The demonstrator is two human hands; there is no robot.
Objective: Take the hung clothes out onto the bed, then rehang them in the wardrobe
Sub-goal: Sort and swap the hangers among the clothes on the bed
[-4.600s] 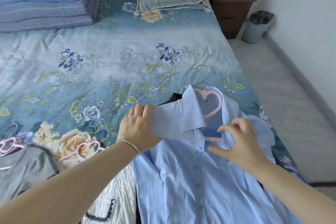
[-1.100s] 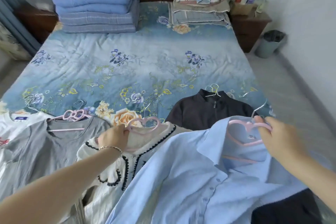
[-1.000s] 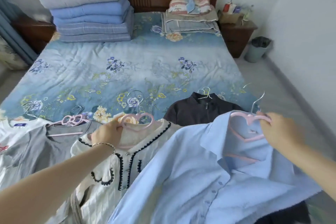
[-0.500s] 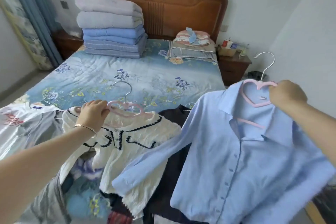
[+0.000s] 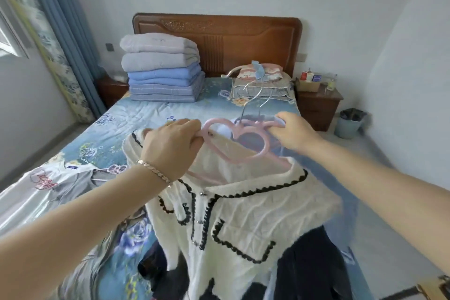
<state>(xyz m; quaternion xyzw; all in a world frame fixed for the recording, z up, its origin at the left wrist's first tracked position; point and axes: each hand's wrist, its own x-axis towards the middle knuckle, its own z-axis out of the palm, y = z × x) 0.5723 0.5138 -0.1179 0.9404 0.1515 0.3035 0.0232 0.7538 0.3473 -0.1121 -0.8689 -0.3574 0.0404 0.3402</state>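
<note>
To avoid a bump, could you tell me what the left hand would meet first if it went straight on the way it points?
The left hand would probably meet the right hand, across the heart loop of the pink hanger it grips; depth is unclear.

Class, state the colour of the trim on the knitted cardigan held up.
Black trim on a cream cardigan, head view.

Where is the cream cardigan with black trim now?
In the head view the cream cardigan hangs at centre, over the near end of the bed, on a pink hanger gripped by the left hand, with the right hand just to its right.
</note>
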